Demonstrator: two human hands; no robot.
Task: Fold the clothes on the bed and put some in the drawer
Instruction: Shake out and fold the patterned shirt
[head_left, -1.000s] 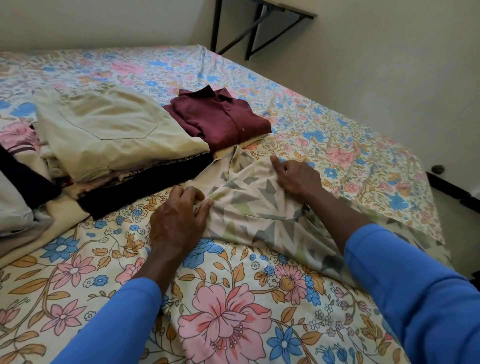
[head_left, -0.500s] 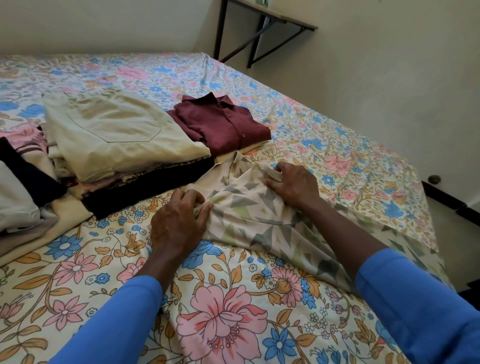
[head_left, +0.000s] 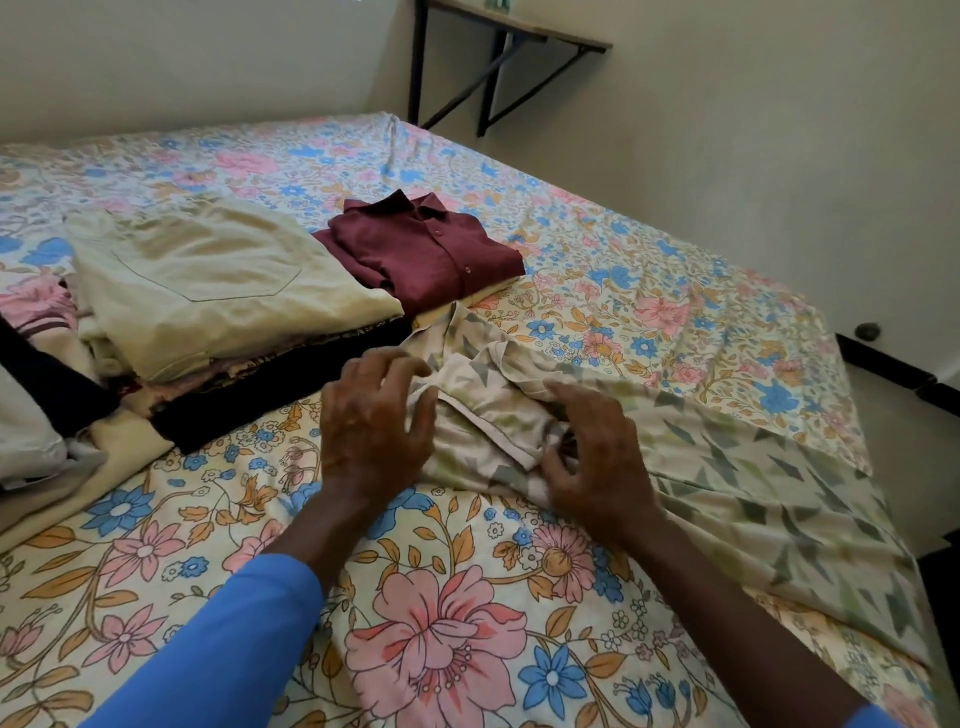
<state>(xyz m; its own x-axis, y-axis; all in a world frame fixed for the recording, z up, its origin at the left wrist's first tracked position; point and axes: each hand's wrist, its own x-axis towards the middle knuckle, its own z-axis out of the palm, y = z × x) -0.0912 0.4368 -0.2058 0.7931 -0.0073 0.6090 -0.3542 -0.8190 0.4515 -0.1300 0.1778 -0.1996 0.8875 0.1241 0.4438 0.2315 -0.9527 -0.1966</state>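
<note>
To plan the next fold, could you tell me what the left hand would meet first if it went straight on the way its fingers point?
Probably the collar end of the patterned shirt, just ahead of the left hand; beyond it lies the folded maroon shirt. Depth is unclear.

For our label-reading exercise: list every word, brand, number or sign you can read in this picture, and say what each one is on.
None can be read. The maroon shirt, beige garment, patterned shirt and floral sheet show no lettering, and no tag is in view.
</note>
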